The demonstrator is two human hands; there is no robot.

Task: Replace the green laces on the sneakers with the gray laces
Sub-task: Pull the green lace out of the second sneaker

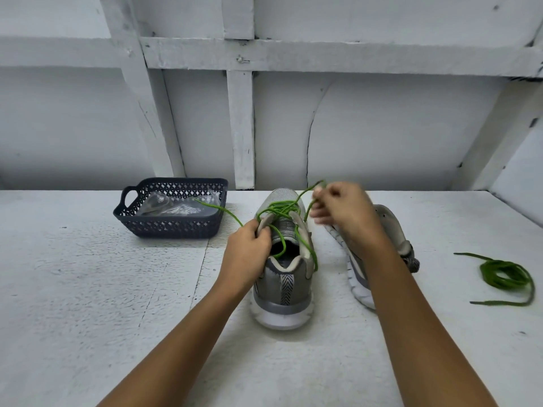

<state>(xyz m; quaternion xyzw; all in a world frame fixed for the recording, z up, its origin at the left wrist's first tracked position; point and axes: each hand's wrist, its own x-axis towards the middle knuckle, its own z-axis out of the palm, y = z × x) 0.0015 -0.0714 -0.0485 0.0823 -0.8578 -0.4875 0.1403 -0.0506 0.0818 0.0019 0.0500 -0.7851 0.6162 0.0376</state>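
My right hand (338,210) pinches the green lace (277,207). The lace is limp and light, so it is best held near its tip. My left hand (249,245) grips the collar of the gray sneaker (283,283), which looks light and semi-stiff. The dark basket (173,227) sits at ten o'clock.

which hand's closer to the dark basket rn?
Left. The left hand grips the rim of the upright sneaker, just right of the basket. The right hand pinches the green lace beyond the sneaker, farther away.
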